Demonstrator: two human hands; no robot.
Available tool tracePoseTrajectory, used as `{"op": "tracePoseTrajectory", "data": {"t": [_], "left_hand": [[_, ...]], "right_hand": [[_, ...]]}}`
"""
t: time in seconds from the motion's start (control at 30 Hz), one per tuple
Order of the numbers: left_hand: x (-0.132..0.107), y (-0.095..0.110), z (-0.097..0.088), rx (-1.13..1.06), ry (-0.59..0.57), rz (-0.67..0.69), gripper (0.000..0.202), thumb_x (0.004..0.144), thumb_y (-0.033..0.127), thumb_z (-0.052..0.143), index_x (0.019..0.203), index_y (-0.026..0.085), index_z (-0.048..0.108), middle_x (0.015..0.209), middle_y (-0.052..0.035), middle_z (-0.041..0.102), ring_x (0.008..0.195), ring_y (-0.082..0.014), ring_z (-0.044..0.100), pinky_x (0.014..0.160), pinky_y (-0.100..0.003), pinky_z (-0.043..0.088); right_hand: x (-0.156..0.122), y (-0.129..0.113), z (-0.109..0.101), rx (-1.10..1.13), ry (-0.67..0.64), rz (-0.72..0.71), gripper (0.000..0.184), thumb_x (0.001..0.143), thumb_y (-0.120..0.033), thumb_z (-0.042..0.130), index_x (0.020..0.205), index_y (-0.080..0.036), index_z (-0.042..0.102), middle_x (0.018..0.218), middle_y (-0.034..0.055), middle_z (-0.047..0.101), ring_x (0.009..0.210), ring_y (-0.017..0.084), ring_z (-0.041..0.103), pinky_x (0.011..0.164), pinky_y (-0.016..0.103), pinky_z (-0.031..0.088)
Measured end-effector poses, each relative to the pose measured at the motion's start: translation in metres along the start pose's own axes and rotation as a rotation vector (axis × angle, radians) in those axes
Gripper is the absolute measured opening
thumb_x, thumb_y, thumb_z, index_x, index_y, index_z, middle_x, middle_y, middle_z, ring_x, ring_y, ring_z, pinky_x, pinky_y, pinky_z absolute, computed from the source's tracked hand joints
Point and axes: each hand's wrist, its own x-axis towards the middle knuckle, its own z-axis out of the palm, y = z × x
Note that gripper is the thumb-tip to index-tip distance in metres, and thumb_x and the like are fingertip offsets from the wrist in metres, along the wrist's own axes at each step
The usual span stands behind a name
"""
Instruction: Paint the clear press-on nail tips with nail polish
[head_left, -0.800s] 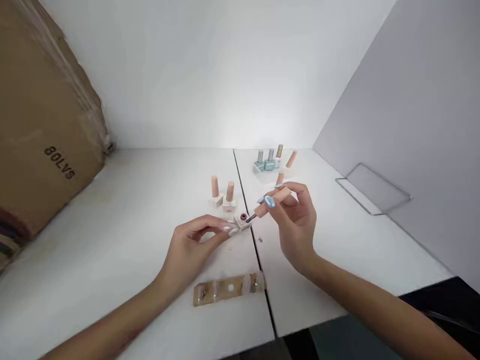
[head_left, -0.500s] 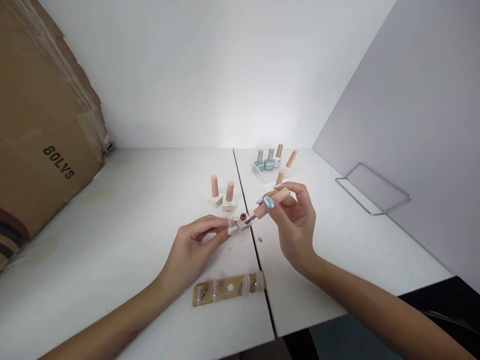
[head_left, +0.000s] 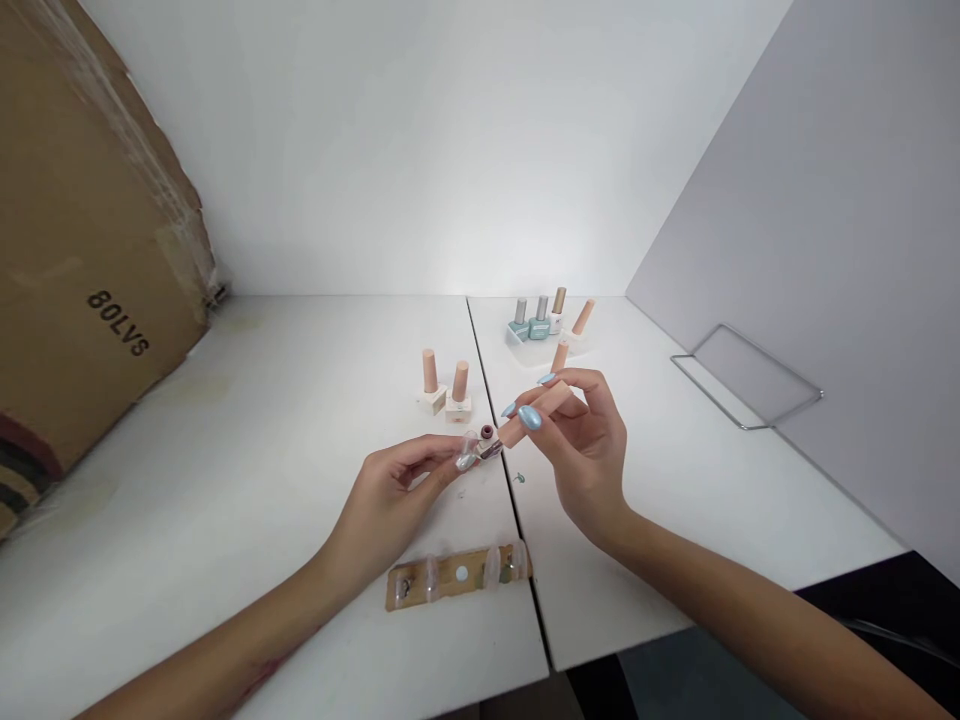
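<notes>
Head camera feed, and from my end it all hangs on the gap between two sets of fingertips. The right hand (head_left: 581, 440) has the peach cap (head_left: 538, 410) clamped between thumb and fingers, its long axis slanting down and to the left, so the brush (head_left: 492, 450) on the end points toward the left fingertips. The left hand (head_left: 394, 490) has thumb and finger pinched together on what I'd call a clear nail tip (head_left: 470, 443), though it's see-through and tiny on my screen, so don't hold me to the shape. It lies just left of the brush end, close enough that I can't say whether they touch. Left fingers are the nearer ones, being right on it; the right ones sit further back, up on the cap. The uncapped bottle (head_left: 487, 432) shows its dark neck just behind the brush. Two capped bottles (head_left: 460, 385) stand a bit past that, a brown strip (head_left: 475, 572) with clear pieces on it lies closer to the wearer, and a white tray (head_left: 525, 353) of bottles sits toward the back.
</notes>
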Motion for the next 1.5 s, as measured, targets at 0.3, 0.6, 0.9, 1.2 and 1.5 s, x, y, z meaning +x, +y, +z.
{"op": "tracePoseTrajectory", "data": {"t": [0.3, 0.6, 0.9, 1.2, 1.5], "left_hand": [[-0.0008, 0.0057, 0.0024, 0.017, -0.019, -0.024, 0.015, 0.085, 0.034, 0.067, 0.088, 0.024, 0.078, 0.084, -0.0014, 0.078, 0.086, -0.0174, 0.071, 0.081, -0.023, 0.057], [-0.0018, 0.0014, 0.0011, -0.008, -0.046, -0.016, 0.014, 0.084, 0.033, 0.069, 0.090, 0.024, 0.078, 0.091, -0.0004, 0.079, 0.088, -0.0169, 0.071, 0.080, -0.022, 0.056], [-0.0014, 0.0023, 0.0015, -0.017, -0.045, -0.020, 0.012, 0.083, 0.031, 0.070, 0.088, 0.024, 0.078, 0.090, -0.0015, 0.079, 0.089, -0.0191, 0.072, 0.083, -0.026, 0.058], [-0.0013, 0.0072, 0.0028, -0.023, -0.064, -0.032, 0.012, 0.083, 0.031, 0.069, 0.081, 0.023, 0.078, 0.080, -0.0012, 0.077, 0.084, -0.0187, 0.072, 0.081, -0.026, 0.058], [-0.0021, 0.0048, 0.0026, 0.005, -0.047, -0.001, 0.011, 0.083, 0.030, 0.069, 0.086, 0.024, 0.078, 0.084, -0.0009, 0.079, 0.086, -0.0190, 0.073, 0.081, -0.026, 0.058]], "right_hand": [[-0.0023, 0.0005, 0.0017, 0.001, -0.076, 0.061, 0.024, 0.080, -0.017, 0.073, 0.094, -0.025, 0.054, 0.072, -0.0046, 0.070, 0.072, 0.014, 0.068, 0.070, 0.033, 0.052], [-0.0004, 0.0031, 0.0021, -0.125, 0.024, 0.106, 0.022, 0.083, -0.026, 0.071, 0.092, -0.026, 0.050, 0.066, -0.0046, 0.067, 0.077, 0.017, 0.064, 0.079, 0.039, 0.050], [0.0015, 0.0025, -0.0012, -0.131, 0.095, 0.045, 0.022, 0.084, -0.025, 0.070, 0.095, -0.026, 0.051, 0.067, -0.0060, 0.064, 0.073, 0.015, 0.066, 0.082, 0.040, 0.054], [-0.0018, 0.0027, 0.0013, -0.097, -0.001, 0.052, 0.021, 0.084, -0.021, 0.070, 0.093, -0.025, 0.051, 0.071, -0.0044, 0.067, 0.072, 0.014, 0.066, 0.074, 0.035, 0.052], [0.0002, 0.0007, -0.0004, -0.116, 0.036, -0.006, 0.021, 0.084, -0.023, 0.069, 0.095, -0.026, 0.051, 0.066, -0.0059, 0.065, 0.072, 0.015, 0.067, 0.074, 0.036, 0.054]]}}
